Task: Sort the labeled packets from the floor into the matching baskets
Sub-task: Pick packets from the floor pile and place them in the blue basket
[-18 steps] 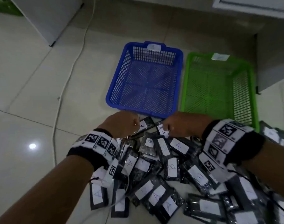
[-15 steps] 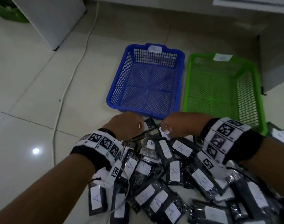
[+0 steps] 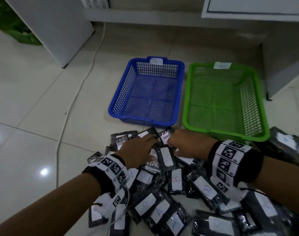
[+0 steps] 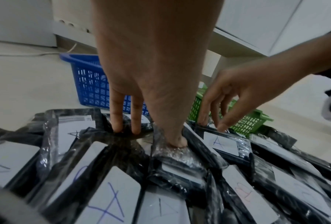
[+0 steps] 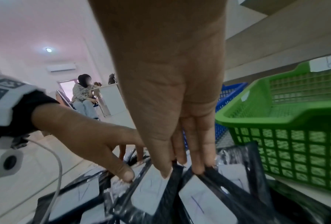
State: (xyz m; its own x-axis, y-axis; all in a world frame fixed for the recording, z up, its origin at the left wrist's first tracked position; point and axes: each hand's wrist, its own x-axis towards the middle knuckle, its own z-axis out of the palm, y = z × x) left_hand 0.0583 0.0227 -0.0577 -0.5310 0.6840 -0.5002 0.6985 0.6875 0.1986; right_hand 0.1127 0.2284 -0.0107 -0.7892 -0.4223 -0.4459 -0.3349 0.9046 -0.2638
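Several black packets (image 3: 145, 203) with white lettered labels lie heaped on the tiled floor. My left hand (image 3: 138, 149) lies flat on the pile, straight fingers (image 4: 116, 121) and thumb pressing packets down. My right hand (image 3: 184, 145) is just beside it, with its thumb and fingers (image 5: 199, 165) pinching the top edge of a packet marked A (image 4: 221, 143). Beyond the pile stand a blue basket (image 3: 123, 92) and, to its right, a green basket (image 3: 188, 92). Each basket is empty and has a white tag on its far rim.
A white cable (image 3: 73, 103) runs along the floor left of the blue basket. There is a white cabinet (image 3: 48, 26) at the back left and grey furniture (image 3: 281, 65) close to the green basket's right. A seated person (image 5: 84, 97) appears far off in the right wrist view.
My left hand has uncurled and now lies flat on the pile. Both hands have sunk lower onto the packets. The view has tilted up, showing more of the baskets.
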